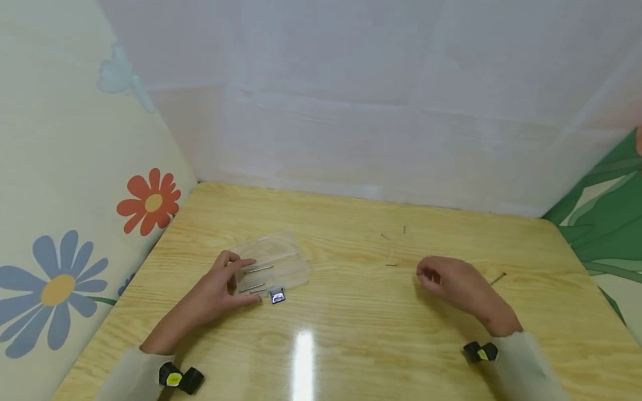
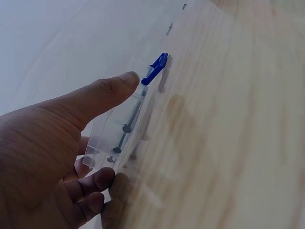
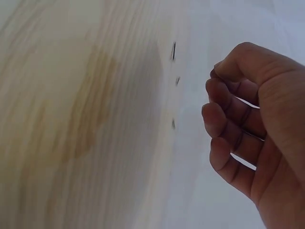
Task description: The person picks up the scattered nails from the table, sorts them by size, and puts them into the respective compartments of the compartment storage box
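My left hand (image 1: 220, 289) holds the near left part of a clear plastic box (image 1: 283, 250), thumb at the near edge by the blue latch (image 1: 277, 295), fingers at the far side. Several nails (image 1: 258, 269) lie in the box. In the left wrist view, the nail heads (image 2: 127, 128) show through its clear wall, between thumb and fingers. My right hand (image 1: 453, 281) hovers over the table on the right, fingers curled and thumb tip against the index finger. Nothing shows between those fingertips in the right wrist view.
Three small nails (image 1: 391, 265) lie on the wooden table (image 1: 341, 317), left of and beyond my right hand. A longer nail (image 1: 498, 278) lies right of that hand. A pale cloth wall (image 1: 351, 111) stands behind the table, with flower-printed cloth (image 1: 60, 195) at the left.
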`<state>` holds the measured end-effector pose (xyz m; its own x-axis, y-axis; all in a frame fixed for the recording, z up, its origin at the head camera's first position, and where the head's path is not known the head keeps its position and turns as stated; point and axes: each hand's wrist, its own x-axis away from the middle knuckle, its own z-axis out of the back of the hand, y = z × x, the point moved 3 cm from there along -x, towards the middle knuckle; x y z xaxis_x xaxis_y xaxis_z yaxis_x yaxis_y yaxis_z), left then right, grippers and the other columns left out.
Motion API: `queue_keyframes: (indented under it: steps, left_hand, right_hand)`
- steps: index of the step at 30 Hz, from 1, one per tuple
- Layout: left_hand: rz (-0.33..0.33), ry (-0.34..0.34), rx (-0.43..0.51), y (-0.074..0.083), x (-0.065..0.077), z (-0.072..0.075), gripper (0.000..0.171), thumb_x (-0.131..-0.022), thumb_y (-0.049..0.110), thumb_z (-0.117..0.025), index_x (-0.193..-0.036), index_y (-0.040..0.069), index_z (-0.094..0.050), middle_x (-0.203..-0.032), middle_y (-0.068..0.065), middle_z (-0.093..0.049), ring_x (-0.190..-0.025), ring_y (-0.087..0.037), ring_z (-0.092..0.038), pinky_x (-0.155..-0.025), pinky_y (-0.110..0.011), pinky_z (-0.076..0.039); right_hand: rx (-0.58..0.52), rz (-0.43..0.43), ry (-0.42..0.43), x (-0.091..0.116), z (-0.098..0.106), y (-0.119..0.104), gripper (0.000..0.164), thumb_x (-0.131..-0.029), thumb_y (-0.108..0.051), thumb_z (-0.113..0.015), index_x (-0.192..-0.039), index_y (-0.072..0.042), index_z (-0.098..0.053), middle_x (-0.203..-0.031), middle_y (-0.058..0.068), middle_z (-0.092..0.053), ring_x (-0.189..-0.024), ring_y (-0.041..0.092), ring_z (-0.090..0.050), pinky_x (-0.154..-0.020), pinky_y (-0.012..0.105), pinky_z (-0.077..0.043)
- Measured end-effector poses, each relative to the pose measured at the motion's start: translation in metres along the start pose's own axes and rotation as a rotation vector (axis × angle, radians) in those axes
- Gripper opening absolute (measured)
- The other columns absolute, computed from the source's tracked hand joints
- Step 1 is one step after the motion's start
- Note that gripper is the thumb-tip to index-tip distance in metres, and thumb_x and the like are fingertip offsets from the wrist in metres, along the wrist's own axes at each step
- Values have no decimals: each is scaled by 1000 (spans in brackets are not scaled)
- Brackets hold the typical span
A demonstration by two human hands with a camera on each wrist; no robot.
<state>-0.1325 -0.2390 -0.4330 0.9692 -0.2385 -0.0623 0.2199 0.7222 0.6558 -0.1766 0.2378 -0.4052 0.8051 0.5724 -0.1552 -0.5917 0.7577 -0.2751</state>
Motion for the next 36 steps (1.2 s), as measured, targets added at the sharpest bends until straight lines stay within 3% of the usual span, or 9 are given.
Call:
queue_keyframes:
  steps: [11, 16, 22, 29, 36]
  left_hand:
    - [0, -16, -19, -1, -1, 1, 78, -80, 40, -90, -141, 3, -60, -114, -7, -38, -85, -18, -45, -71, -31, -42]
    - [-7, -20, -5, 0, -2, 2, 78, -80, 40, -90, -141, 2, -60, -113, -8, -39, -85, -18, -45, -71, -31, -41]
    - [-6, -6, 4, -1, -1, 2, 78, -80, 40, -90, -141, 1, -60, -113, -8, -38, -85, -18, -44, -70, -30, -41]
    - [-6, 2, -1, -3, 1, 1, 78, -80, 39, -91, -141, 1, -60, -112, -8, -38, -84, -18, -43, -71, -30, -41]
    - [-14, -4, 7, -2, 0, 0, 78, -80, 41, -90, -141, 1, -60, -112, -8, -38, -84, -17, -44, -71, -31, -41]
  right_hand:
    - [-13, -220, 33, 56, 19, 70, 8, -97, -9, -70, -98, -16, -74, -89, -9, -67, -75, 7, -58, -64, 33, -49]
    - [-16, -304, 12, 75, 29, 100, 7, -100, -11, -68, -102, -11, -75, -92, -4, -68, -77, 12, -60, -65, 36, -50]
    - [-16, -325, -6, 80, 42, 122, 9, -100, -10, -67, -105, -5, -74, -95, 4, -67, -79, 18, -60, -64, 37, -49]
    - [-37, -363, -83, 80, 43, 137, 16, -99, -7, -66, -111, 2, -73, -111, 26, -65, -88, 34, -65, -73, 53, -52]
    - [-15, -401, -115, 87, 42, 141, 17, -98, -6, -68, -111, 4, -71, -108, 25, -66, -89, 38, -65, -75, 57, -52]
